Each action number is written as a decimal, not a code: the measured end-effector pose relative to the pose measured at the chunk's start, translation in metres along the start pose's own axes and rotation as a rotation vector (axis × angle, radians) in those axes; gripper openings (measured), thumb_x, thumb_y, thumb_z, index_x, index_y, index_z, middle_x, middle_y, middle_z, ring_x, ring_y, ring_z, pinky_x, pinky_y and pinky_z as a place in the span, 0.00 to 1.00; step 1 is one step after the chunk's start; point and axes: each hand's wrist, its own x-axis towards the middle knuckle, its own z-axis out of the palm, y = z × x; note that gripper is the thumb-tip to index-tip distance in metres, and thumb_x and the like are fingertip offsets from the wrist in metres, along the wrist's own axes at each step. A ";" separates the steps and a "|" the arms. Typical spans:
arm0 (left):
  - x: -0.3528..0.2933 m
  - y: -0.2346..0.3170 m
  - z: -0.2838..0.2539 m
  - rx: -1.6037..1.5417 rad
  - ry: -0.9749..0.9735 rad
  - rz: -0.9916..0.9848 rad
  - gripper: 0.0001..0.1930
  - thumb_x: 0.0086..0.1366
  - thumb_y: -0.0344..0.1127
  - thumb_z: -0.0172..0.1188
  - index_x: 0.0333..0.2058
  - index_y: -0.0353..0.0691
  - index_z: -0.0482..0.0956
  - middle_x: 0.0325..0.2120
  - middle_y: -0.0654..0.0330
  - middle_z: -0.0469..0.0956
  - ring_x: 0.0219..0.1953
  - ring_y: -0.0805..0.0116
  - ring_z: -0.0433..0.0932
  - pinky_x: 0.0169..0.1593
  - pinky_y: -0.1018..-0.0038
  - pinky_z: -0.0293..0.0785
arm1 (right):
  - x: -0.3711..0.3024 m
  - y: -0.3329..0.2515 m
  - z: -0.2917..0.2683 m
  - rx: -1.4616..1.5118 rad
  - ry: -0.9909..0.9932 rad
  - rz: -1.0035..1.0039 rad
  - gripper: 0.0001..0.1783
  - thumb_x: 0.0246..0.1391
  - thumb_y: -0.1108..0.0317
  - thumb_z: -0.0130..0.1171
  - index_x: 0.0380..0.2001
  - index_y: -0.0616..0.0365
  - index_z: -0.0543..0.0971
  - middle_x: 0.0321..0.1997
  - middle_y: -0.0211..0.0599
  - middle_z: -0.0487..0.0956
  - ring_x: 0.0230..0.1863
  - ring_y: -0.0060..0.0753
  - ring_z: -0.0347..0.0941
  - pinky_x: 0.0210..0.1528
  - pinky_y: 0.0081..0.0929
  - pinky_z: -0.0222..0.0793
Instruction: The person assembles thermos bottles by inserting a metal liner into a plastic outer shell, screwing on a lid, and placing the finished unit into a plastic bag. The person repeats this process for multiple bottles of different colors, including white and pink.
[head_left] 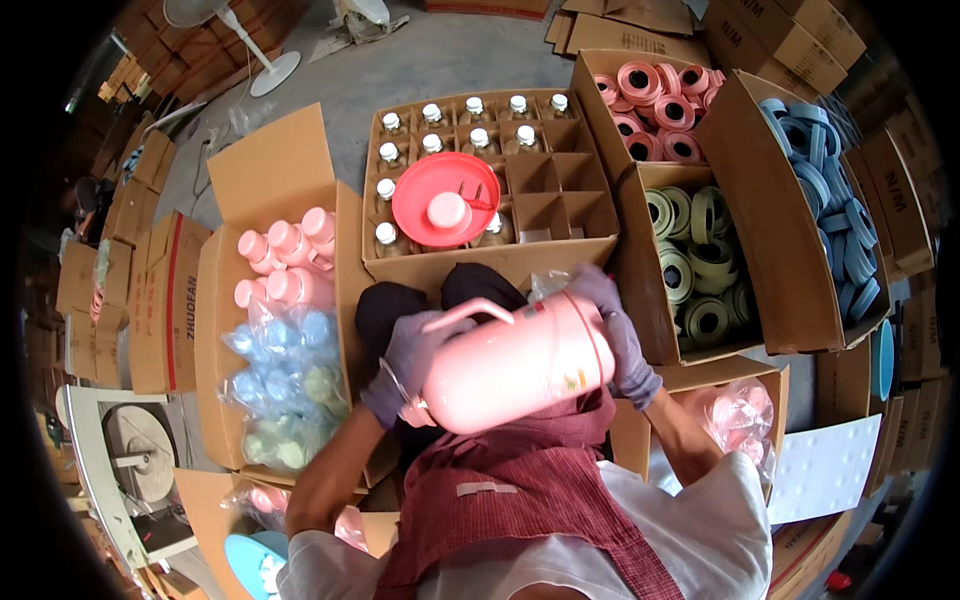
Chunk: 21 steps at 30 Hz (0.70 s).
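Note:
A glossy pink vacuum jug [515, 365] lies tilted across my lap. Its curved handle [470, 310] faces away from me, and its narrower end points to the lower left. My left hand [405, 355], in a purple-grey glove, is closed about the handle side at that end. The other gloved hand, my right hand [615, 330], wraps round the broad seamed end; its fingers are slightly blurred. Just beyond the jug, a red round tray [420, 225] rests on a divided carton. On the tray are a pink lid-like part [449, 211] and a small pronged item [478, 198].
The divided carton [430, 268] holds several white-capped glass bottles [478, 140]. To the left, a carton [350, 330] holds pink jug tops and bagged blue and green parts. Cartons of pink rings [675, 112], green rings [710, 215] and blue rings [825, 160] stand right.

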 end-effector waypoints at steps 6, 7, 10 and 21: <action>0.020 0.039 -0.009 0.255 0.134 0.472 0.13 0.54 0.37 0.60 0.38 0.39 0.81 0.42 0.56 0.82 0.50 0.52 0.78 0.59 0.59 0.70 | 0.016 -0.018 -0.004 1.223 -0.018 1.078 0.23 0.68 0.64 0.43 0.63 0.62 0.65 0.55 0.41 0.75 0.58 0.35 0.72 0.64 0.27 0.63; 0.021 0.024 -0.006 -0.014 0.217 0.305 0.12 0.55 0.37 0.60 0.38 0.40 0.81 0.40 0.56 0.83 0.44 0.53 0.81 0.51 0.61 0.75 | 0.009 -0.018 -0.003 0.800 -0.080 0.686 0.23 0.67 0.65 0.43 0.62 0.62 0.65 0.59 0.40 0.72 0.62 0.34 0.68 0.66 0.27 0.60; 0.009 0.007 -0.010 -0.080 0.001 0.108 0.13 0.52 0.33 0.64 0.38 0.37 0.83 0.29 0.54 0.82 0.28 0.58 0.83 0.33 0.69 0.80 | 0.006 -0.010 0.004 0.315 -0.083 0.283 0.23 0.66 0.68 0.43 0.62 0.61 0.65 0.64 0.39 0.66 0.67 0.31 0.60 0.68 0.27 0.57; -0.001 -0.004 -0.001 -0.006 0.037 0.132 0.12 0.55 0.36 0.62 0.37 0.39 0.82 0.35 0.54 0.83 0.34 0.55 0.82 0.37 0.66 0.78 | 0.009 -0.013 0.010 0.626 -0.053 0.415 0.27 0.69 0.55 0.38 0.63 0.62 0.66 0.62 0.38 0.71 0.61 0.33 0.68 0.66 0.30 0.60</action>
